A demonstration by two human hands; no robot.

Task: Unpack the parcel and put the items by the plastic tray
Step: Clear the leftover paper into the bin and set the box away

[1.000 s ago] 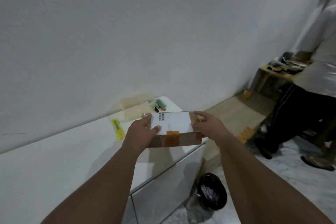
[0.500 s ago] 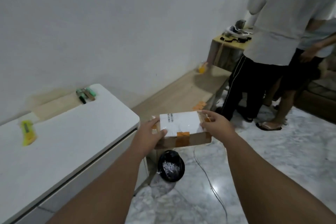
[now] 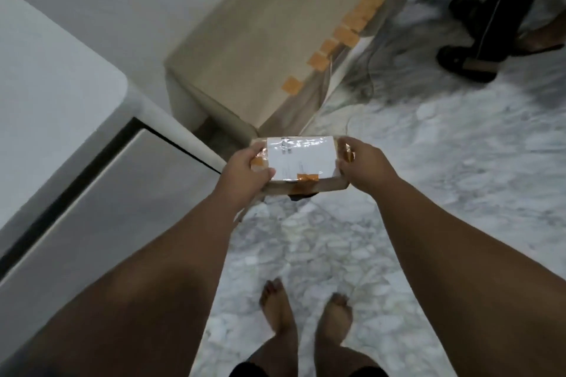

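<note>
I hold a small brown cardboard parcel (image 3: 301,162) level in front of me, above the marble floor. It has a white shipping label on top and orange tape over its seams. My left hand (image 3: 245,173) grips its left end with the thumb on the label. My right hand (image 3: 363,165) grips its right end. The parcel is sealed. No plastic tray shows in this view.
A white cabinet (image 3: 55,119) stands at the left. A low wooden bench (image 3: 260,24) with orange stickers along its edge runs along the wall ahead. Another person's legs and sandals (image 3: 468,61) stand at the upper right. My bare feet (image 3: 306,312) are on the marble floor.
My view has swung right and down, away from the cabinet top toward the floor. Both hands keep the same hold on the parcel, now over the floor beside the cabinet.
</note>
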